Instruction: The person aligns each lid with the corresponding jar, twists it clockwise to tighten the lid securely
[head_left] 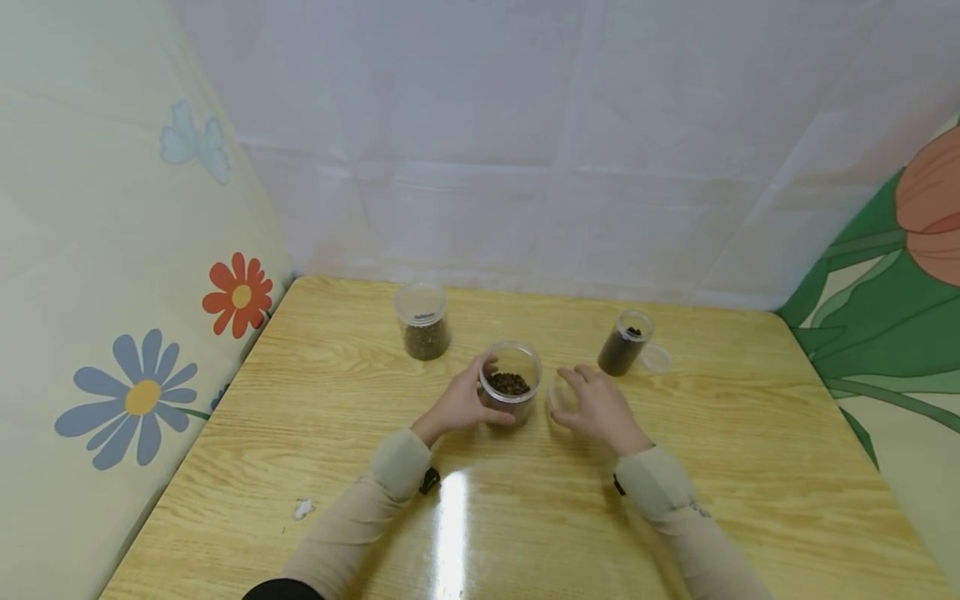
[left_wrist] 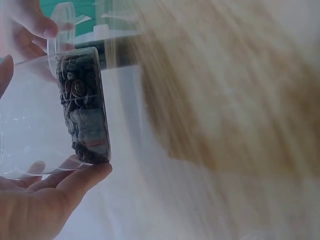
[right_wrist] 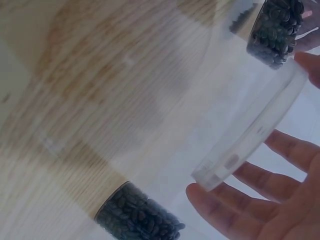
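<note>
Across a wood-grained bench (head_left: pixel 352 408) backed by a creased white cloth (head_left: pixel 487 167), a person works with two bare hands among three clear jars. To the left hangs a pale panel (head_left: pixel 90 275) printed with a red flower (head_left: pixel 240 296), a blue flower (head_left: pixel 142 398) and a faint butterfly (head_left: pixel 197 143); to the right, an orange tulip (head_left: pixel 933 196) rises over broad green leaves (head_left: pixel 900 325). A bright strip of glare (head_left: pixel 452 533) crosses the near part of the bench, and a small white mark (head_left: pixel 303 508) shows closer to its left side.

Both forearms, in beige sleeves (head_left: pixel 705 533), reach forward from the near edge and angle inward. The left hand (head_left: pixel 463 402) curves around the side of the open jar (head_left: pixel 523 406) near the middle of the bench, thumb across its front, dark beans (head_left: pixel 509 383) filling its lower part. The right hand (head_left: pixel 600 404), just beside it, holds a clear lid (right_wrist: pixel 252 127) by the edge, tilted, its fingers (right_wrist: pixel 270 182) spread wide along one side and the thumb at the other end.

Farther back, a wide jar (head_left: pixel 426 340) with brown contents stands at left; at right, beyond the right hand, a narrow jar (head_left: pixel 621 350) of dark contents stands next to a small lid (head_left: pixel 657 359) lying flat.
</note>
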